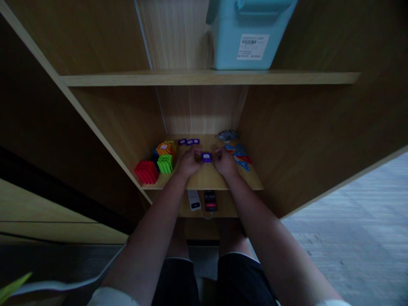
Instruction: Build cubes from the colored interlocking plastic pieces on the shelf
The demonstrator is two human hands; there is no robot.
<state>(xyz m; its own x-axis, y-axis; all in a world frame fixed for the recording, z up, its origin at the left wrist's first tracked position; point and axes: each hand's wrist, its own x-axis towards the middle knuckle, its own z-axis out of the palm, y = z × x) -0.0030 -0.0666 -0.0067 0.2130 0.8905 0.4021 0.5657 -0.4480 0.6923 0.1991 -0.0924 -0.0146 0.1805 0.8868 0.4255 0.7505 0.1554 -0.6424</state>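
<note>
Purple, white-marked piece (206, 157) sits near frame centre between left hand (190, 161) and right hand (224, 162), probably so both can reach it, though whether either grasps it cannot be told.

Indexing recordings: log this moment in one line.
left hand, right hand: flanking purple piece, contact unclear | left side: red pieces, green pieces | shelf above: blue box

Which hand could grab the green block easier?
Probably the left hand: it's nearer the green block. The right hand is farther away, on the purple piece's other side.
</note>
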